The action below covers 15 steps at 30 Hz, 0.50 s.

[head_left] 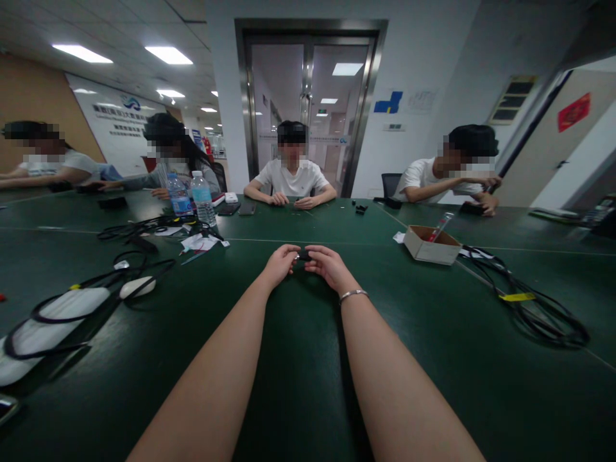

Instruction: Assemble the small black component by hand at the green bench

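Note:
Both my forearms stretch out over the dark green table. My left hand and my right hand meet at the middle of the table, fingertips pinched together on a small black object. The object is mostly hidden by my fingers, and what it is cannot be told. A silver bracelet sits on my right wrist.
A small open cardboard box stands to the right, with a coil of black cable beyond it. White masks and black cables lie at the left. Two water bottles stand at the back left. Several people sit around the far side.

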### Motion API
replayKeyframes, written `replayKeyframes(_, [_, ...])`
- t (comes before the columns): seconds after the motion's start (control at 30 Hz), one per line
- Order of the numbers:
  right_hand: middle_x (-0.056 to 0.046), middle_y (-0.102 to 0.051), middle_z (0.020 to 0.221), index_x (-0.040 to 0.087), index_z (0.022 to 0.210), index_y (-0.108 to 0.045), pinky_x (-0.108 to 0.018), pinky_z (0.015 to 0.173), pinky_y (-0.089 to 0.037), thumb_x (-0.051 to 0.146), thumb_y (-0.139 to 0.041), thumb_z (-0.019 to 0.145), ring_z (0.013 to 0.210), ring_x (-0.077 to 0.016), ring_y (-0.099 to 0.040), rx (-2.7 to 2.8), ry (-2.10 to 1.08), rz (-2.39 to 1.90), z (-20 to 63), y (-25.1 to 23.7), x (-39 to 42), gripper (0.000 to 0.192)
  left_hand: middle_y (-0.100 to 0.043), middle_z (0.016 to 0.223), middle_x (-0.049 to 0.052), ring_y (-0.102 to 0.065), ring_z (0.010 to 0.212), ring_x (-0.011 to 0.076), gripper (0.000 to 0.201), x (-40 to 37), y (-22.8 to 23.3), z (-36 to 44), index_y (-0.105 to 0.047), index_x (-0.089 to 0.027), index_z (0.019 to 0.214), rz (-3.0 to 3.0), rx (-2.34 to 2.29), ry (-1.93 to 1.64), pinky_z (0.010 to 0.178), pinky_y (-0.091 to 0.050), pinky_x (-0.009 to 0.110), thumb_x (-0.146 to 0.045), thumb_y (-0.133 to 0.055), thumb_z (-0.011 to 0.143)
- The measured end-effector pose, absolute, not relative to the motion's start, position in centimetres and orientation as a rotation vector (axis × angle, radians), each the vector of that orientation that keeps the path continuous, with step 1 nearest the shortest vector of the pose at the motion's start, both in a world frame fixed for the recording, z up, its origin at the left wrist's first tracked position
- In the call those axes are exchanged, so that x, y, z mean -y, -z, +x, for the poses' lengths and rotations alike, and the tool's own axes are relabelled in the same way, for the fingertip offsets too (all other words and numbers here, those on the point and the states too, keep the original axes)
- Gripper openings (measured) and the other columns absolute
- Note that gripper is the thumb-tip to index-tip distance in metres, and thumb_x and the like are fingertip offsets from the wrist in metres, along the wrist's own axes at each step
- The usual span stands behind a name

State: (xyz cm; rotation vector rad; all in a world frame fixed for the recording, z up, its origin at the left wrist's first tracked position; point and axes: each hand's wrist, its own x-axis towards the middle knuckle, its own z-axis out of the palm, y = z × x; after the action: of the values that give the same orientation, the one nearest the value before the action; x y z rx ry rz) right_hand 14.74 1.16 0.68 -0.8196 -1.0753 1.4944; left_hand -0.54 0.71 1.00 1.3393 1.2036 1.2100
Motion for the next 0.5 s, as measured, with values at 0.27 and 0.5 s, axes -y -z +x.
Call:
replayKeyframes(0.27, [-0.003,-0.065,0.067,0.013,0.088,-0.065,-0.022,0.054,-0.058,0.005,-0.063,0.079,0.055,-0.0125,-0.064,1.08,-1.494,-0.818,14.77,-0.56,-1.3,0.013,-0.051,0.067,-0.002,-0.046,0.049,0.0058,0.018,-0.56,-0.96,-0.54,-0.06,-0.014,0.099,1.348,-1.19,-1.224,0.043,-0.039,0.015,-0.017,-0.052,0.083])
replayKeyframes(0.5, [-0.003,-0.065,0.068,0.014,0.087,-0.065,-0.022,0.053,-0.058,0.004,-0.061,0.079,0.055,-0.0127,-0.064,1.074,-1.497,-0.831,14.74,-0.62,-1.29,0.013,-0.048,0.056,-0.003,-0.041,0.042,0.006,0.022,-0.72,-0.8,-0.67,-0.059,-0.012,0.097,1.403,-1.161,-1.209,0.041,-0.035,0.016,-0.028,-0.047,0.088])
